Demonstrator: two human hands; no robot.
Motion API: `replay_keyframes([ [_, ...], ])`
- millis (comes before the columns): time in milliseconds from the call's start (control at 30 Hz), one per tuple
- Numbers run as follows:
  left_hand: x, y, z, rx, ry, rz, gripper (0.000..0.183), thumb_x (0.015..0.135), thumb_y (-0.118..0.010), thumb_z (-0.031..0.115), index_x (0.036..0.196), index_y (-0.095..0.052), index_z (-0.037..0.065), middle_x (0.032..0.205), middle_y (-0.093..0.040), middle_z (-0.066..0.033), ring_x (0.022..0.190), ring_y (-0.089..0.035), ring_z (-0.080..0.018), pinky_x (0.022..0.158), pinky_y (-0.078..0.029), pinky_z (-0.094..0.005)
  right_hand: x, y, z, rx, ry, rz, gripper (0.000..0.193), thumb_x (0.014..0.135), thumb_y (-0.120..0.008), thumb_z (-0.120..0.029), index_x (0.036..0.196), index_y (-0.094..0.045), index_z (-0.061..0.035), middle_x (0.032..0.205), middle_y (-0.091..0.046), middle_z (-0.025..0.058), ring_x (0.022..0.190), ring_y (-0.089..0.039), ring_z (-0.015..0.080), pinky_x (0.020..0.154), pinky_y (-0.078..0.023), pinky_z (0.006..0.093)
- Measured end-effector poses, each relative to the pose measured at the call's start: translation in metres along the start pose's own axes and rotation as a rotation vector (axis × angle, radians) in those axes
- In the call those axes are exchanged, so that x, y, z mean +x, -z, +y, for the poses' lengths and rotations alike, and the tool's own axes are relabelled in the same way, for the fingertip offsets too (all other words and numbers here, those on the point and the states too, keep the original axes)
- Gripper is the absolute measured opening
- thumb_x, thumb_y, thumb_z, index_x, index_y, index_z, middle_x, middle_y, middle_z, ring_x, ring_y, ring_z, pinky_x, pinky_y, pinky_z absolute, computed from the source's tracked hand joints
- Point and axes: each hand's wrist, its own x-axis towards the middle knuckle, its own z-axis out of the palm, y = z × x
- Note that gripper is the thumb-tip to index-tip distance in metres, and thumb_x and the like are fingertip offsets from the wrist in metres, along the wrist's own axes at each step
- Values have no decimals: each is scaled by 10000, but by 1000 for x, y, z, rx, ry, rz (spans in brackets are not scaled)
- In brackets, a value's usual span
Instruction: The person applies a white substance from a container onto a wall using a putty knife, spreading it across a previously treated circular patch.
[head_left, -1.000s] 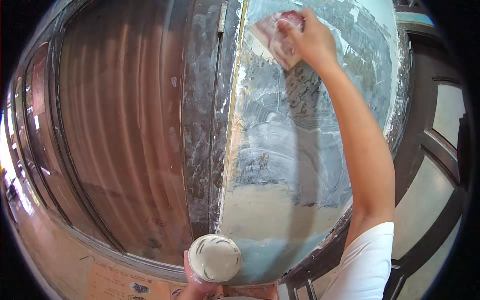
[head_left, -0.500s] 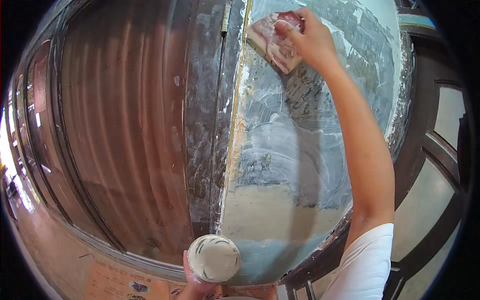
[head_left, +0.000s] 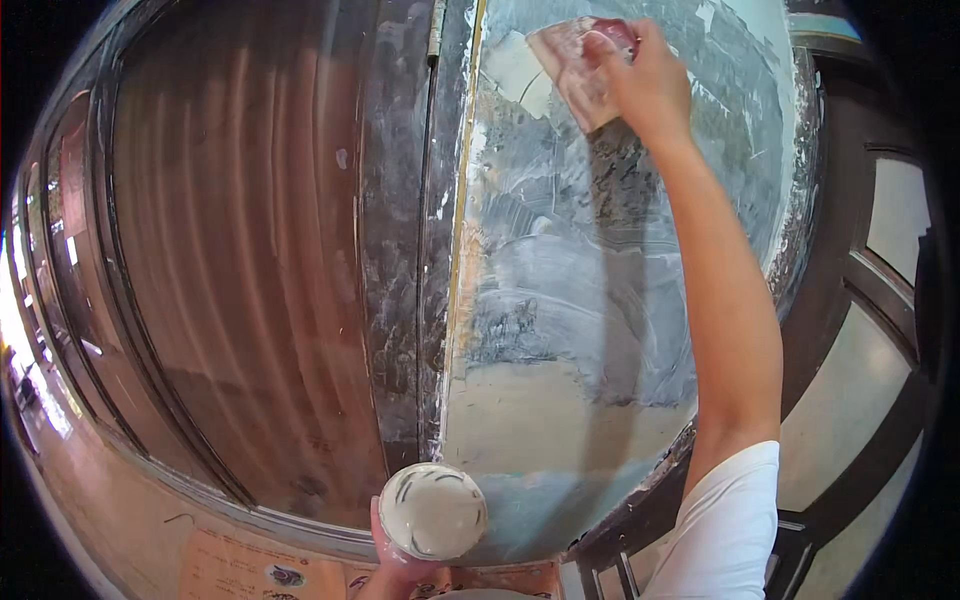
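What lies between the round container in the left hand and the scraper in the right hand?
In the head view, only the smeared glass pane stretches between the round container and the scraper: whitish streaks above, a beige band lower down, nothing else on it.

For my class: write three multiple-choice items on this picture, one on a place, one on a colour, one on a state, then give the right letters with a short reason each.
1. Where on the smeared panel is the right hand?
A. near its top
B. at its bottom edge
C. off it, on the brown shutter

2. What colour is the sleeve on the right arm?
A. black
B. white
C. red

3. What is the state of the round tub in the left hand?
A. lying on the floor
B. held up, its pale streaked face toward the camera
C. pressed flat on the panel

Answers:
1 A, the hand presses a flat scraper high on the panel.
2 B, the sleeve by the shoulder is white.
3 B, fingers grip it from below.
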Motion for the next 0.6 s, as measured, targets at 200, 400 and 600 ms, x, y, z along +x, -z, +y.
replay_keyframes([
  [200,2,-2,-1,103,-75,27,849,888,-194,750,1500,-349,184,1533,-363,-118,1379,-369,-400,1106,-292,-628,-2,15,-4,102,35,-183,492,860,-700,-480,1097,-615,-57,891,-709,139,818,-688,294,740,-518,385],
  [400,0,-10,-2,99,-56,0,825,900,-194,734,1499,-348,187,1525,-374,-121,1372,-383,-396,1108,-299,-625,5,16,27,108,-25,23,476,866,-689,-490,1071,-615,-67,912,-707,143,840,-685,301,753,-513,393],
  [600,-1,-6,-3,173,-66,49,872,879,-206,758,1502,-345,165,1530,-369,-115,1370,-378,-387,1114,-289,-604,4,7,10,-4,24,-60,512,853,-692,-505,1068,-619,-47,922,-708,154,857,-684,318,777,-512,397],
])
